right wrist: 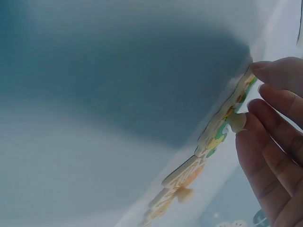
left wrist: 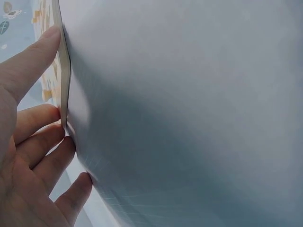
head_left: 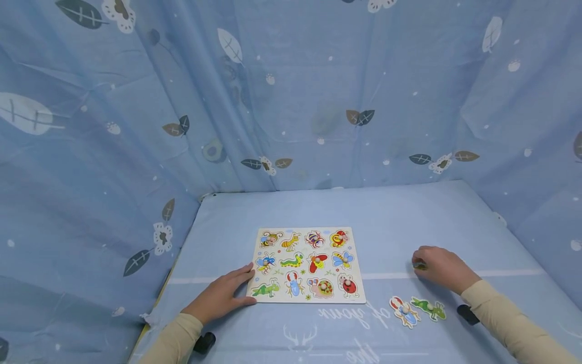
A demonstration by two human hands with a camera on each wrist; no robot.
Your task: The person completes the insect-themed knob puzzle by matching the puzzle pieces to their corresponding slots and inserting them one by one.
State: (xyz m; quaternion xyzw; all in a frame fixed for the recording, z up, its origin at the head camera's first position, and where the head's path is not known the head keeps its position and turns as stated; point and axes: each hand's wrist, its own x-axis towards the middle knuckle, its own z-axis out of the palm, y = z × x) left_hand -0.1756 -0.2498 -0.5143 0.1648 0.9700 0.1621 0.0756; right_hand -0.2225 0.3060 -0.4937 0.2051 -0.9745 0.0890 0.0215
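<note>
Left hand (head_left: 224,296), fingers extended, rests against the left edge of the puzzle board (head_left: 334,300), I'd say to steady it. Right hand (head_left: 443,268) pinches a mostly hidden piece (right wrist: 222,125); beetle piece (head_left: 404,312), grasshopper piece (head_left: 428,308) near, presumably for easy reach

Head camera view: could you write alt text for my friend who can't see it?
A person's left hand touches the left edge of a bug-picture puzzle board, while the right hand curls over a mostly hidden puzzle piece. A loose stag beetle piece and grasshopper piece lie nearby on the pale blue tablecloth.
</note>
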